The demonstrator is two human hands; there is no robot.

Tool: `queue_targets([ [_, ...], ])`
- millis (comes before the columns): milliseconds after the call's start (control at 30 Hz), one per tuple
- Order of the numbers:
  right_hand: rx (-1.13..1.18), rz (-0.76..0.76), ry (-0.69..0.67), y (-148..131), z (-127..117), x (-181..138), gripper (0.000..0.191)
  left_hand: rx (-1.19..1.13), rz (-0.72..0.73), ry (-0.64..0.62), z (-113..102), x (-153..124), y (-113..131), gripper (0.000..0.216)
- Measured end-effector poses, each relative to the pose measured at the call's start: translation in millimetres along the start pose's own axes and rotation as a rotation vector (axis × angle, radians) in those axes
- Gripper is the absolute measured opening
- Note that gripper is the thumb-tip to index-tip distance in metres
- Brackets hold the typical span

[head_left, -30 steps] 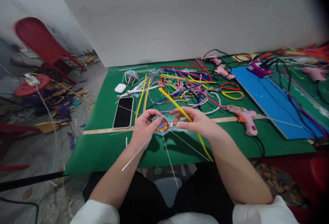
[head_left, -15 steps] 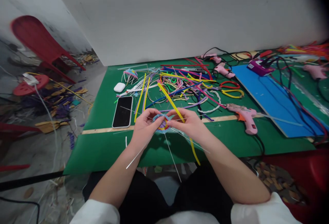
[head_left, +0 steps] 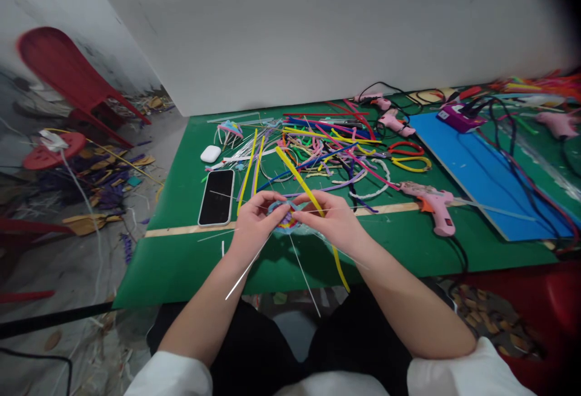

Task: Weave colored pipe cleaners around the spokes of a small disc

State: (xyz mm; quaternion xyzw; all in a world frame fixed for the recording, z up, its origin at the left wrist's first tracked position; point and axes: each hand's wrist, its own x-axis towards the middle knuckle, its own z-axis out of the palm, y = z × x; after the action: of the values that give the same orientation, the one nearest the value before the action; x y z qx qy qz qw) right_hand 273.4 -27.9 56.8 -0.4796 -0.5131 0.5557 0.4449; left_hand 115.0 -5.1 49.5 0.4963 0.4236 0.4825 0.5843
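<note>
Pinching multicoloured disc [head_left: 287,222] | left hand [head_left: 258,219]: left side | right hand [head_left: 333,219]: right side

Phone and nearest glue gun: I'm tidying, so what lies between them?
Head view: mainly the left hand, right hand, colourful disc with wires, and yellow strips.

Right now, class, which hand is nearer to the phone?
Left. The left hand is just to the right of the phone; the right hand is farther right, at the other side of the disc.
</note>
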Motion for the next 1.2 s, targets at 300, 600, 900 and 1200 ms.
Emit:
queue_targets([
  [300,-0.075,-0.053,-0.1,-3,-7,0,0.033,0.007,-0.059,-0.006,2,-2,1,0.021],
  [600,-0.592,-0.195,-0.184,-23,-60,-7,0.034,0.044,-0.079,0.005,-7,-1,5,0.026],
  [900,-0.647,-0.178,-0.191,-12,-59,-1,0.03,0.014,-0.032,0.043,-7,-2,9,0.026],
  [1200,-0.567,-0.174,-0.207,-15,-40,-5,0.035,0.066,-0.048,-0.041,-4,-4,8,0.024],
])
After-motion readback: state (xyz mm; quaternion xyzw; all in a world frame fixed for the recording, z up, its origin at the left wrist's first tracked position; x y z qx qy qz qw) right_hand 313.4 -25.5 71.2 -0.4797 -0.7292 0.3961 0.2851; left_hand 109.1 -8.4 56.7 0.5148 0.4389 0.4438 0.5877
